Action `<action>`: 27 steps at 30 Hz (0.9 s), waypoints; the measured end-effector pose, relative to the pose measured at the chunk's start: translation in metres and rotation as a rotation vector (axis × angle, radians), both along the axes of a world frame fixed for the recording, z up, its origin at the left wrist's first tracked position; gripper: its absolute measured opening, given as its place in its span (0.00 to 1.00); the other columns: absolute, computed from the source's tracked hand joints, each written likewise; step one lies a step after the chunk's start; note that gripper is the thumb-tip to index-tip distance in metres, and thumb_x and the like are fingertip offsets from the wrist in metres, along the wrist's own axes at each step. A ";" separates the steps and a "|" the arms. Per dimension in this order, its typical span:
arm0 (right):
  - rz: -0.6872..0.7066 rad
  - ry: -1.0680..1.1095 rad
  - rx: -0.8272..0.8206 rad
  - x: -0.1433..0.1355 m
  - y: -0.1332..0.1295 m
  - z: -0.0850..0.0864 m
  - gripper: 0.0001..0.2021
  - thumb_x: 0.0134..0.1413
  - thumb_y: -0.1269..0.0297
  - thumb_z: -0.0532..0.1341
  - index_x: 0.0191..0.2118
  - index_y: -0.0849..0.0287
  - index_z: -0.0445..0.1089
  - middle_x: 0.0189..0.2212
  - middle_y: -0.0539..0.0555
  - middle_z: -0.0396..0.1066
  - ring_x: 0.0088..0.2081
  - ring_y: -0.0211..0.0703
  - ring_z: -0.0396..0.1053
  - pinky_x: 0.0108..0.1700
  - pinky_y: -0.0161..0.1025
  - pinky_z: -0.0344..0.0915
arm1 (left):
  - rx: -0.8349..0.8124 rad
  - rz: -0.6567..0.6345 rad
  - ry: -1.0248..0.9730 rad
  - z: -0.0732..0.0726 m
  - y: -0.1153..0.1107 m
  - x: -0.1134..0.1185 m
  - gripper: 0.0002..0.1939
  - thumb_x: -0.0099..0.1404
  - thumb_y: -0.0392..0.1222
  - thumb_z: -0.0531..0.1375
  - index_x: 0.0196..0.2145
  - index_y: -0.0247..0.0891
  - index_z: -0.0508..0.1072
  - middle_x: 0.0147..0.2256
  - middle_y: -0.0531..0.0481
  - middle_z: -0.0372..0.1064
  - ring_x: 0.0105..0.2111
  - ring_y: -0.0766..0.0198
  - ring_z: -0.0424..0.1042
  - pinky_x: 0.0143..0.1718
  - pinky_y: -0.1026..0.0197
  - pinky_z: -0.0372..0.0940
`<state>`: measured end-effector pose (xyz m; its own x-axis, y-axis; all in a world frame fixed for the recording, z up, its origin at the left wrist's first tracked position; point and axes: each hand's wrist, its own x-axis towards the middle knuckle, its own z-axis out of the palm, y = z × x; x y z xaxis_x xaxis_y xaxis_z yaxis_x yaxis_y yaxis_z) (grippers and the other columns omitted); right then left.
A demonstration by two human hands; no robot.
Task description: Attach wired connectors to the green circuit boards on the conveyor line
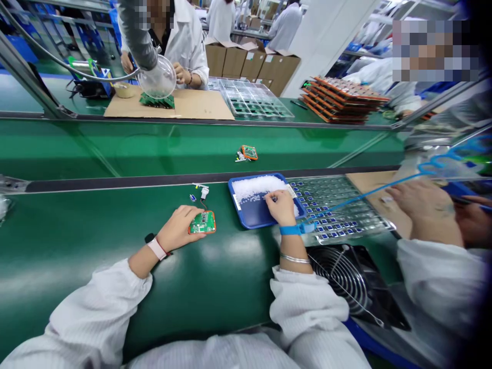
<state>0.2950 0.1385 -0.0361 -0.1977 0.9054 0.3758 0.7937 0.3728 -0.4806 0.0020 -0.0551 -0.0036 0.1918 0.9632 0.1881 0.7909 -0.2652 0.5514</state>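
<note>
My left hand grips a green circuit board in an orange frame by its left side, fingers above and thumb below, on the green table. A short cable runs from the board up to a white connector, and a small blue part lies beside it. My right hand is over the blue tray, its fingers pinched together. The tray holds many tiny white pieces. Whatever the pinched fingers hold, if anything, is too small to make out. A blue strap circles my right wrist.
Right of the tray lies a clear panel with rows of small blue parts. A black fan stands near my right forearm. A co-worker's hand is at the right, with a blue coiled cord. Another framed board lies on the green belt.
</note>
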 end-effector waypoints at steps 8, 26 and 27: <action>0.085 -0.024 -0.078 0.004 0.005 0.003 0.07 0.46 0.68 0.58 0.20 0.58 0.65 0.27 0.60 0.66 0.36 0.48 0.62 0.41 0.45 0.59 | 0.004 -0.022 0.014 -0.002 0.000 -0.002 0.30 0.56 0.55 0.61 0.52 0.37 0.63 0.49 0.42 0.65 0.49 0.52 0.61 0.50 0.50 0.58; 0.747 0.339 -0.181 -0.113 -0.110 0.041 0.06 0.58 0.67 0.52 0.30 0.59 0.62 0.40 0.58 0.62 0.47 0.44 0.62 0.49 0.44 0.60 | 0.109 0.161 -0.288 0.005 0.010 0.010 0.07 0.63 0.41 0.57 0.34 0.40 0.75 0.35 0.49 0.72 0.39 0.61 0.67 0.44 0.57 0.61; 0.757 0.348 -0.196 -0.118 -0.114 0.037 0.06 0.58 0.68 0.52 0.30 0.59 0.62 0.40 0.58 0.62 0.47 0.44 0.62 0.49 0.45 0.60 | 0.111 0.159 -0.288 0.005 0.010 0.010 0.07 0.62 0.40 0.57 0.33 0.39 0.75 0.35 0.49 0.72 0.39 0.61 0.67 0.43 0.57 0.62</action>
